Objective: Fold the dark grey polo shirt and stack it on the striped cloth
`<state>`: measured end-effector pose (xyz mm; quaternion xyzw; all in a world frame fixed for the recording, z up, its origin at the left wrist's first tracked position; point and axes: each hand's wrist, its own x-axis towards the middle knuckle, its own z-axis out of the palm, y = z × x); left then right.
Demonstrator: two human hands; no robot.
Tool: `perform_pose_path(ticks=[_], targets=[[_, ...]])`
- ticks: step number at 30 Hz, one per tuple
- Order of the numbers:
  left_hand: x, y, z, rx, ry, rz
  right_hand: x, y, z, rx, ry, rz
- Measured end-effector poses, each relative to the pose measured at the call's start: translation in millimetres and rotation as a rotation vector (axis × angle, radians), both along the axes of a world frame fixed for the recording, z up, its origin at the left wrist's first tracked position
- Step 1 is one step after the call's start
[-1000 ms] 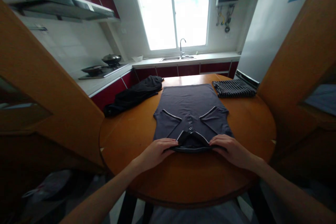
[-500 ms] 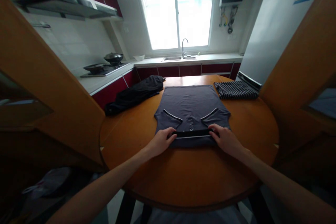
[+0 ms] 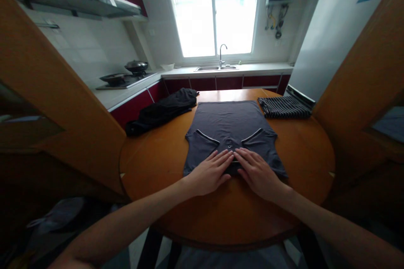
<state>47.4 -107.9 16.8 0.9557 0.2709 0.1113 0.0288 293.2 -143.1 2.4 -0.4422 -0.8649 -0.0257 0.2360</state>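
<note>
A dark grey polo shirt [image 3: 227,117] lies spread on the round wooden table [image 3: 227,218], its collar end toward me. Both sleeves, with white-edged cuffs, are folded inward over the body, and a few buttons show near the collar. My left hand [image 3: 211,172] rests flat on the collar area, fingers stretched out. Opposite it, my right hand [image 3: 257,172] also lies flat on the collar, fingertips close to those of the left. Most of the collar is hidden under the two hands.
A crumpled black garment [image 3: 162,111] lies at the table's left edge. On the right is a folded black-and-white striped garment [image 3: 285,107]. Beyond the table are a counter with a sink [image 3: 217,68], a stove with pans [image 3: 136,66] and a tall fridge [image 3: 331,33].
Both hands have let go of the collar's ends and come together at its middle, now lying flat on it. The sides of the shirt near me show more spread out.
</note>
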Motion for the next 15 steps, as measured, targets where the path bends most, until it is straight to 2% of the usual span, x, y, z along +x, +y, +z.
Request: perform_pose_path(ticks=[2, 6, 15], targets=[[4.1, -0.3, -7.3, -0.035, 0.034, -0.031, -6.8, -4.9, -6.0, -0.044, -0.052, 0.095], [0.0, 0.8, -18.2, -0.068, 0.051, 0.01, -1.6, -4.9, -16.7, -0.146, -0.108, 0.112], [-3.6, -3.7, -17.3, -0.079, 0.069, 0.065, 27.8, -6.5, -21.3, -0.184, -0.13, 0.086]])
